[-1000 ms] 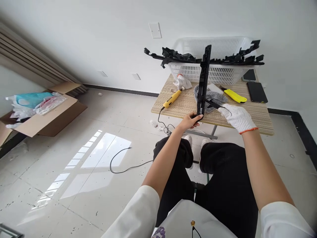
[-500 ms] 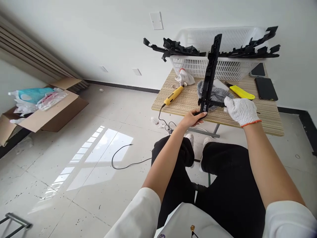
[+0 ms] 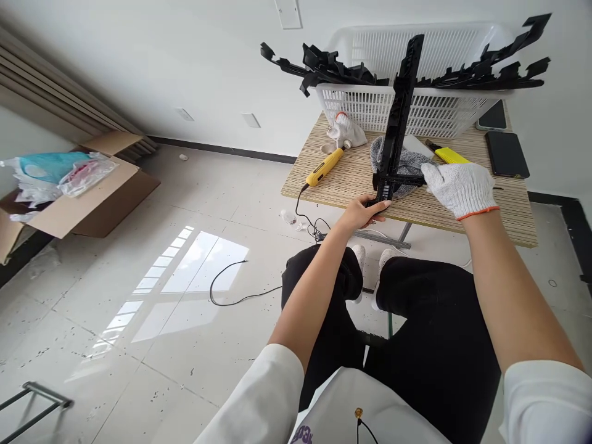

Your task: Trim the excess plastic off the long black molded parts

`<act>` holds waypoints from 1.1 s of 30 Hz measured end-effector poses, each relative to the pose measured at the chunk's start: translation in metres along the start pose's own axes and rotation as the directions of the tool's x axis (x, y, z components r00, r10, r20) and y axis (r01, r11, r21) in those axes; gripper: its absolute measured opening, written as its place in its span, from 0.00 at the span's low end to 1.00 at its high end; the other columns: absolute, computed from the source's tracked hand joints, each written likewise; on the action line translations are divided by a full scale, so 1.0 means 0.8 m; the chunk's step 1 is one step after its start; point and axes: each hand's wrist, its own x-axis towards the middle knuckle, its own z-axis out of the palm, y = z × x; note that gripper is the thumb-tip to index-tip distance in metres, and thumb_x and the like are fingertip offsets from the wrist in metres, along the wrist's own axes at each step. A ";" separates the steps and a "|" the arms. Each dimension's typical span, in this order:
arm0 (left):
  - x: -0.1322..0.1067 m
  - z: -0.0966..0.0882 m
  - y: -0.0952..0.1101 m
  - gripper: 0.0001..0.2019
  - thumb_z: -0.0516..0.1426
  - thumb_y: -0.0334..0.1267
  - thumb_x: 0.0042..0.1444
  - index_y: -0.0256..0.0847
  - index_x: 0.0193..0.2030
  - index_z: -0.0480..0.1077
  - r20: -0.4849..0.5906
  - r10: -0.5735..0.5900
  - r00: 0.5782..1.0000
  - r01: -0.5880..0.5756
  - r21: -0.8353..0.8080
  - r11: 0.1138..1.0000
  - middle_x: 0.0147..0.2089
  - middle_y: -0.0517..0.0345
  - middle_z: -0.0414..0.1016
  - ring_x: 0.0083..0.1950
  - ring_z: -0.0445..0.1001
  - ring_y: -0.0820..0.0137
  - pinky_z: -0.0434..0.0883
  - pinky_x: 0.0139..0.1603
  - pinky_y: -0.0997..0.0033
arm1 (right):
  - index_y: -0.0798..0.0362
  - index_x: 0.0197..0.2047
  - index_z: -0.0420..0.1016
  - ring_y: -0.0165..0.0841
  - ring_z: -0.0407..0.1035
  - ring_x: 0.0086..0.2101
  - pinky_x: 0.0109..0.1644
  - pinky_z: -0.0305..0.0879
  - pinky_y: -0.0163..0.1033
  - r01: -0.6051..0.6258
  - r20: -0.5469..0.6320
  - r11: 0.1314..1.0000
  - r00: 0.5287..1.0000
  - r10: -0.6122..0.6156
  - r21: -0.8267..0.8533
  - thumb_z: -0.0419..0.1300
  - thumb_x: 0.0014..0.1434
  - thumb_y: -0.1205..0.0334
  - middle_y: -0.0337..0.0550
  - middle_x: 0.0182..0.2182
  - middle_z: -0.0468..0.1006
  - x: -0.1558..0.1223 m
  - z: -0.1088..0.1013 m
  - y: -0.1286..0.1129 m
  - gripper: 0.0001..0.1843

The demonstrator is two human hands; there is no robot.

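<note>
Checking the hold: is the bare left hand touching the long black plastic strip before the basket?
Touching: the head view shows the left hand gripping the lower end of the black plastic strip, thumb across it.

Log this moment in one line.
left hand: bare, holding black strip; right hand: gloved, closed at side bar; basket: black parts lying across it

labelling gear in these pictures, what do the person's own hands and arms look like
The left hand wears no glove. The right hand wears a white knitted glove with an orange edge at the wrist. Both forearms are bare below white sleeves that end near the elbows.
</note>
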 end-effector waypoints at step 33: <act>0.008 0.000 -0.002 0.17 0.70 0.49 0.58 0.42 0.44 0.73 0.009 -0.009 1.000 0.009 -0.019 1.000 0.27 0.57 0.79 0.21 0.63 0.81 0.52 0.23 0.79 | 0.62 0.49 0.86 0.48 0.75 0.39 0.41 0.58 0.47 -0.034 -0.004 0.998 0.999 0.034 -0.045 0.39 0.73 0.40 0.63 0.39 0.83 -0.012 -0.001 -0.001 0.41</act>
